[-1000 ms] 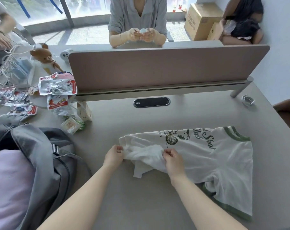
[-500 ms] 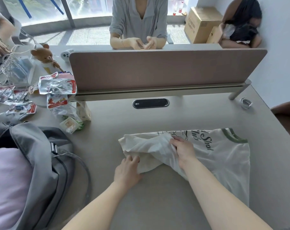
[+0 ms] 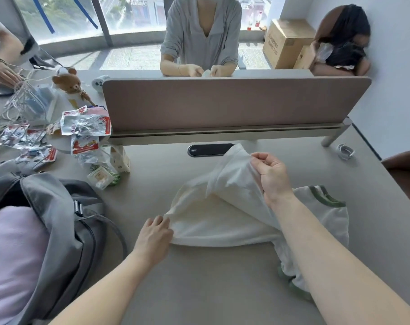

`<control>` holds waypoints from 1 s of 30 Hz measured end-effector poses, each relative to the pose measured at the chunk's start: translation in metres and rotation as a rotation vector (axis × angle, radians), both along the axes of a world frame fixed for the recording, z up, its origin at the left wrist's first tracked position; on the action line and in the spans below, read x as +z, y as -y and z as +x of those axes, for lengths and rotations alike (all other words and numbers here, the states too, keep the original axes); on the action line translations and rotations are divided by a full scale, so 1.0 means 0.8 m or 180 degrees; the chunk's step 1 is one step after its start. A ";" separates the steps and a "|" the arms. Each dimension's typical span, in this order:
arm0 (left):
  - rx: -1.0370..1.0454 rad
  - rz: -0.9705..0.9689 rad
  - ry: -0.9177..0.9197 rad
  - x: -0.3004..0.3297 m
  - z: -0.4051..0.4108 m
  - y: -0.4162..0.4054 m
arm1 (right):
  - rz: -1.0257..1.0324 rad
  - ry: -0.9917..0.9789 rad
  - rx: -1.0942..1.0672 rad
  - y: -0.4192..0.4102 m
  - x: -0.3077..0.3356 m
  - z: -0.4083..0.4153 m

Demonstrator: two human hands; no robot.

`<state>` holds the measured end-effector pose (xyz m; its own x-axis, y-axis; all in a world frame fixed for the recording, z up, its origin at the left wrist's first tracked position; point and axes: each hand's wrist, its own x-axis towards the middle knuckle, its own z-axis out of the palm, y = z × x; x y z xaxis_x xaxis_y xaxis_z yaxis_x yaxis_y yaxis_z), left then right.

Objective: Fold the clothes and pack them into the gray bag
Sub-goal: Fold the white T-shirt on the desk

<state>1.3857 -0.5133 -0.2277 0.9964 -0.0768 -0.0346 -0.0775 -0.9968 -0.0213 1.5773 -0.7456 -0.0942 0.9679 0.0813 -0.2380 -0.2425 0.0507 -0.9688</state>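
The right hand (image 3: 271, 177) pinches a lifted layer of the white T-shirt (image 3: 222, 219), raising it off the table (image 3: 211, 277), likely to carry a fold over. The left hand (image 3: 153, 238) grips the shirt's near-left edge, anchoring it so the fabric stays taut. The gray bag (image 3: 58, 219) lies open just left of that hand, ready to receive it.

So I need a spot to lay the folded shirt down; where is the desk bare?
Bare desk lies between the gray bag and the white shirt, and beyond the shirt's collar toward the cable coil. The far left is crowded with snack wrappers.
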 end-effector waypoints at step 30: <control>0.4467 -0.7138 -0.1486 0.083 0.153 0.078 | -0.0010 -0.0201 0.1031 0.005 -0.019 -0.049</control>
